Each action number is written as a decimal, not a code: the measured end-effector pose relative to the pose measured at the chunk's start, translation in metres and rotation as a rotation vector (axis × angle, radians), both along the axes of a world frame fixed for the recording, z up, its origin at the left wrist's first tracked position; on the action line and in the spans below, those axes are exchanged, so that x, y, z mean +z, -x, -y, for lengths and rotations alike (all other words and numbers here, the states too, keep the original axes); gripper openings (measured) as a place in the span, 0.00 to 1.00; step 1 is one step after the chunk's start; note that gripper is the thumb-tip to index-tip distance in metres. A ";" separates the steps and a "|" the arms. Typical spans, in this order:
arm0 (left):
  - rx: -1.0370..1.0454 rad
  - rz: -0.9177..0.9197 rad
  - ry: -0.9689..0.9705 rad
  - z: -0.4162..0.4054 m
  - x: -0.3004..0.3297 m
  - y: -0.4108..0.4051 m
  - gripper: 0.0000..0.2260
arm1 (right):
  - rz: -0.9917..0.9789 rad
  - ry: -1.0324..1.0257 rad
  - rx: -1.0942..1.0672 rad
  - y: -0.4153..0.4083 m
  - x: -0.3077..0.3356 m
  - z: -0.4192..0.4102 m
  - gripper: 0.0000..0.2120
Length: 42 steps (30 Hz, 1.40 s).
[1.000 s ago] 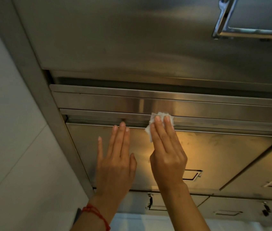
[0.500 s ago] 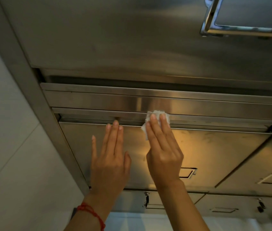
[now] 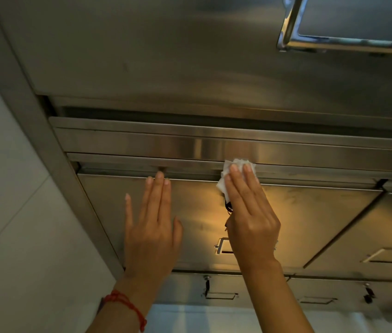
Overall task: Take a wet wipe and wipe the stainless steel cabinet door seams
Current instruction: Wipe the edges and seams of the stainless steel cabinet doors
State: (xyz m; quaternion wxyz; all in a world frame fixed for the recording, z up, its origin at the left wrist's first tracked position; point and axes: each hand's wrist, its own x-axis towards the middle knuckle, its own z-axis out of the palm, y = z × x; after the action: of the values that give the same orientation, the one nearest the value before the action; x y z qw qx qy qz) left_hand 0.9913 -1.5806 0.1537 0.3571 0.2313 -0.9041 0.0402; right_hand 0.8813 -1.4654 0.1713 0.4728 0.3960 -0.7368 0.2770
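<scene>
fingers (image 3: 239, 179) press wet wipe (image 3: 228, 169) on seam (image 3: 190, 173)

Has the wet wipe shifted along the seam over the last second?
Yes. The wet wipe, pressed under the right hand, has slid rightward along the seam, farther from the small dark notch.

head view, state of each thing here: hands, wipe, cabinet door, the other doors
left hand: flat, fingers straight on the cabinet door
right hand: straight fingers pressing the wet wipe
wet wipe: crumpled, on the seam above the door
cabinet door: closed
lower doors: closed
</scene>
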 end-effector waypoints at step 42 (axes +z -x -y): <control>-0.053 0.010 -0.004 0.027 0.004 -0.016 0.27 | 0.047 0.071 0.065 -0.033 -0.007 0.059 0.18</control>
State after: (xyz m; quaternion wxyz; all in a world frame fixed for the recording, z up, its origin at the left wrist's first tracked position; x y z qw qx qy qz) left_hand 1.0076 -1.6073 0.1579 0.3532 0.2076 -0.9117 0.0300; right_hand 0.9144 -1.5246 0.1645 0.4597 0.3962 -0.7243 0.3274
